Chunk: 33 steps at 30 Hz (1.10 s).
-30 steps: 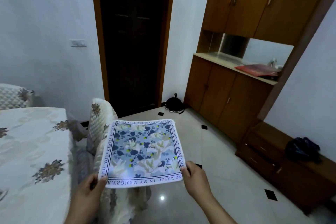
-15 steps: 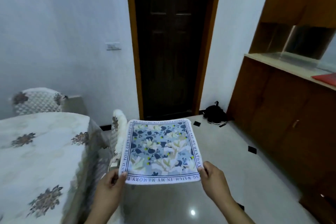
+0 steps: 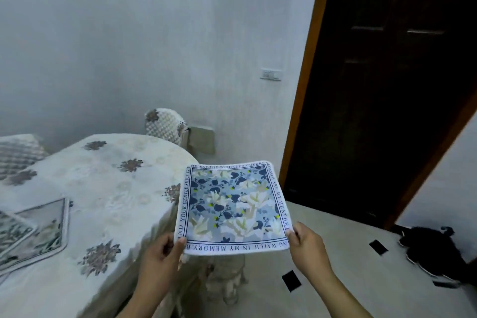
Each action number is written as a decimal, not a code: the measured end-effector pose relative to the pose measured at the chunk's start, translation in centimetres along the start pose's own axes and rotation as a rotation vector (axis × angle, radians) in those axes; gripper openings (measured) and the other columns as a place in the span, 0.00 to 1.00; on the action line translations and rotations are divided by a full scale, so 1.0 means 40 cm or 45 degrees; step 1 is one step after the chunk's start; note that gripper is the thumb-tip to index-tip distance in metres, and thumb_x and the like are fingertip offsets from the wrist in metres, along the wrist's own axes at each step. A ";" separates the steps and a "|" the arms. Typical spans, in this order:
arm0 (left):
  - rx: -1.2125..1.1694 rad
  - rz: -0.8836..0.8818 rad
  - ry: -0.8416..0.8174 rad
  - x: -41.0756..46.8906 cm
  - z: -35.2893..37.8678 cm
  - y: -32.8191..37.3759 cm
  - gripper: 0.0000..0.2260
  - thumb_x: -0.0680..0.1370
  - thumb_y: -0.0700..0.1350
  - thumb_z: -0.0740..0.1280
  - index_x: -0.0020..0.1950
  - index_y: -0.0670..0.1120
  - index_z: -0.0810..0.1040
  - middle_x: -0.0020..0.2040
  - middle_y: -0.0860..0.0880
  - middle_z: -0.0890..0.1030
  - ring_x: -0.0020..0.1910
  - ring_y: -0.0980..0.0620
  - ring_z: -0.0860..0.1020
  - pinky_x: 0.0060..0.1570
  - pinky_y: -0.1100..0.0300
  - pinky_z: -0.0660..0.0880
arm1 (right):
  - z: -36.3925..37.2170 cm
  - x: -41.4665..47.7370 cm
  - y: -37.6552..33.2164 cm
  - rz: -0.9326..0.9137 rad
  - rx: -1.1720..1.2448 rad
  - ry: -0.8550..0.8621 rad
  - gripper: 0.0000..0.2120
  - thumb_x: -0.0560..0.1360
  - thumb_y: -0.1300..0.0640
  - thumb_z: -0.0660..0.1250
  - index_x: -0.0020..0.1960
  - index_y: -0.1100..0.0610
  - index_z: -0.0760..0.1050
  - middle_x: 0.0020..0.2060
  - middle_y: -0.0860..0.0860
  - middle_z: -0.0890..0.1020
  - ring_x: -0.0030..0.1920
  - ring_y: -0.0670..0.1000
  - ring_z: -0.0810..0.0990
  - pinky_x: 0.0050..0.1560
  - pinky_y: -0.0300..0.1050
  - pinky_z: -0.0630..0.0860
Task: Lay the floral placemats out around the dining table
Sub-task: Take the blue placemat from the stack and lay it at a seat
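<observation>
I hold a square blue floral placemat (image 3: 232, 208) with a lettered border flat in the air, just off the right edge of the dining table (image 3: 108, 188). My left hand (image 3: 165, 250) pinches its near left corner and my right hand (image 3: 307, 245) pinches its near right corner. The table wears a cream cloth with brown flower motifs. Two more placemats (image 3: 38, 230) lie overlapped on the table at the far left, partly cut off by the frame edge.
A covered chair (image 3: 165, 125) stands behind the table against the wall, and another chair (image 3: 224, 276) sits under the held mat. A dark wooden door (image 3: 387, 98) fills the right. Black shoes (image 3: 438, 253) lie on the tiled floor.
The view has swung left: the table now fills the left of the frame, the cupboards are out of sight, and the mat sits next to the table's edge. Both hands keep their hold.
</observation>
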<state>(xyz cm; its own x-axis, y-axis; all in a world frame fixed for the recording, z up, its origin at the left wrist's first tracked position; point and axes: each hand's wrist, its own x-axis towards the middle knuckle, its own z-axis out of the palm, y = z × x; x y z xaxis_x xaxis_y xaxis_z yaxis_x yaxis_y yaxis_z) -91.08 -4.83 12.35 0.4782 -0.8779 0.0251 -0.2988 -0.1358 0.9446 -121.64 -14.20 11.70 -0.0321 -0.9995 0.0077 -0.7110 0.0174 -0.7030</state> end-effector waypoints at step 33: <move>0.021 -0.674 1.316 0.649 0.170 -0.167 0.08 0.79 0.46 0.67 0.40 0.48 0.78 0.34 0.45 0.79 0.33 0.52 0.76 0.33 0.57 0.68 | 0.824 1.164 -0.540 -1.174 -0.149 -1.104 0.19 0.80 0.56 0.62 0.33 0.52 0.59 0.26 0.49 0.66 0.32 0.57 0.69 0.33 0.50 0.61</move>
<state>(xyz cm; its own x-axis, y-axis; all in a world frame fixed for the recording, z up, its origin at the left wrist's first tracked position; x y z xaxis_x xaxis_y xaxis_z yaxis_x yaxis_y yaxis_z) -82.29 -29.85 4.48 0.9906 0.0829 -0.1089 0.1327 -0.3865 0.9127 -84.60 -62.05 3.81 0.9427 -0.3315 -0.0387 -0.2834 -0.7336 -0.6177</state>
